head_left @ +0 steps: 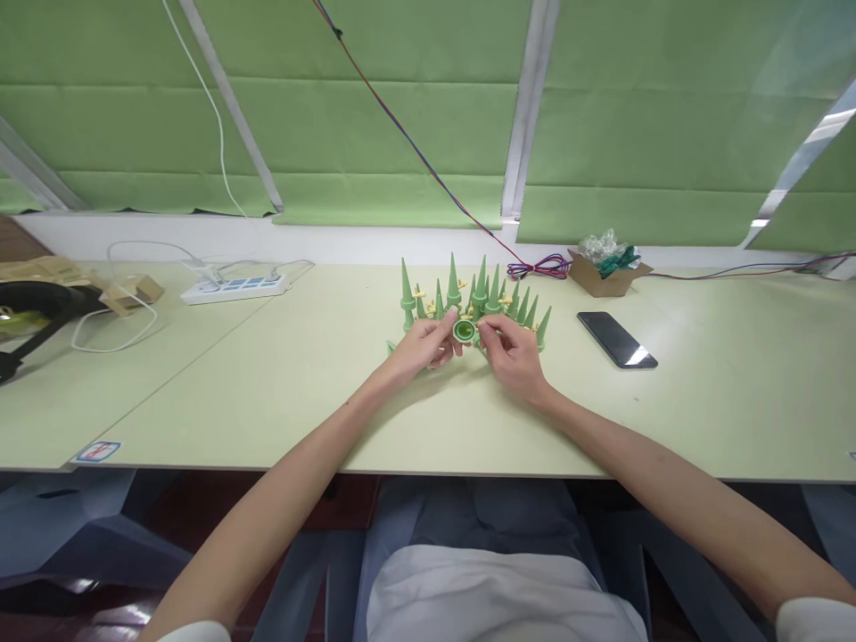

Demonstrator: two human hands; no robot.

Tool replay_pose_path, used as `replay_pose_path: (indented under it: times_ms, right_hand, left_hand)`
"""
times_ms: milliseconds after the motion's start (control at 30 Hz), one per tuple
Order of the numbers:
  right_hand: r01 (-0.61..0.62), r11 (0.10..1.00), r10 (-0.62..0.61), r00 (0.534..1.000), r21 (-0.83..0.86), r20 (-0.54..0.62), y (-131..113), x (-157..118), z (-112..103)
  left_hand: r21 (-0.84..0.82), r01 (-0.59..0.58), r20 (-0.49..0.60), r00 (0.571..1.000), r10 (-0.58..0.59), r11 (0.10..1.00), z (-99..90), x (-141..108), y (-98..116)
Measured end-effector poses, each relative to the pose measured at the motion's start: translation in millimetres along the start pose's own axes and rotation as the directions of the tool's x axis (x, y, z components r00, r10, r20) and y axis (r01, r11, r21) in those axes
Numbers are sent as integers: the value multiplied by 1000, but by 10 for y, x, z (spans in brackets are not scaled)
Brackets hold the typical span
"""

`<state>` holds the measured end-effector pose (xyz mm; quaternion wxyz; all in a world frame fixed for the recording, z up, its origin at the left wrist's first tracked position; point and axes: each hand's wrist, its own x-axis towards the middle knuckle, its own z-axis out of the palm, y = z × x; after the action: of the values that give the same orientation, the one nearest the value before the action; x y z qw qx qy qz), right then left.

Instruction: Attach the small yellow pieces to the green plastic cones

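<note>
Near the middle of the table, my left hand (432,343) grips a small round green piece (464,331) by its left side, its hollow opening facing me. The fingers of my right hand (512,352) are pinched together at the piece's right edge; what they hold, if anything, is too small to name. Just behind both hands stand several green cone-shaped pieces (453,278) with small yellow parts among them. My hands partly hide the lower ones.
A black phone (616,340) lies right of my hands. Behind it are an open cardboard box (602,278) with plastic wrap and a coiled cable (545,266). At the left are a white power strip (235,288), a small cardboard piece (134,292) and a black object (46,312).
</note>
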<state>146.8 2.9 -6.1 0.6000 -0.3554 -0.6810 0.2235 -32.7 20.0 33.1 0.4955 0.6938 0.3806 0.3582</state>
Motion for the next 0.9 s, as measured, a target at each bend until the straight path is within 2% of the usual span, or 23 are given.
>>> replay_pose_path:
  times_ms: [100, 333, 533, 767, 900]
  right_hand:
    - [30, 1000, -30, 999, -9, 16, -3, -3, -5]
    - [33, 999, -32, 999, -14, 43, 19, 7, -18]
    - [19, 1000, -20, 998, 18, 67, 28, 5, -20]
    - [-35, 999, 35, 997, 1, 64, 4, 10, -23]
    - [-66, 998, 65, 996, 15, 55, -14, 21, -27]
  left_hand:
    - [-72, 20, 60, 998, -16, 997, -6, 2, -14]
    - [-150, 31, 81, 997, -19, 988, -22, 4, -45]
    - [-158, -9, 71, 997, 20, 987, -31, -15, -43]
    - [37, -76, 76, 994, 73, 996, -38, -72, 28]
    - [154, -121, 39, 992, 116, 981, -26, -82, 48]
